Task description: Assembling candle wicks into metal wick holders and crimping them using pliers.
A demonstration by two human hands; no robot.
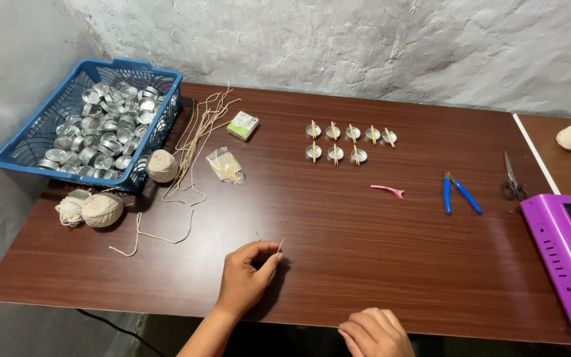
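We pinch a thin wick stick (279,247) in our left hand (246,277) fingers; right hand (375,332) curled at five o'clock on the bench (338,218), holding nothing we can see

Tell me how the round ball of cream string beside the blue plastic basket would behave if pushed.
The round ball of cream string would probably roll, being round and free on the brown wooden table. It looks soft and light. Its loose end might trail or unwind.

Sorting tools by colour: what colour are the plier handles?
Blue; the pliers show in the head view, right of the pink clip.
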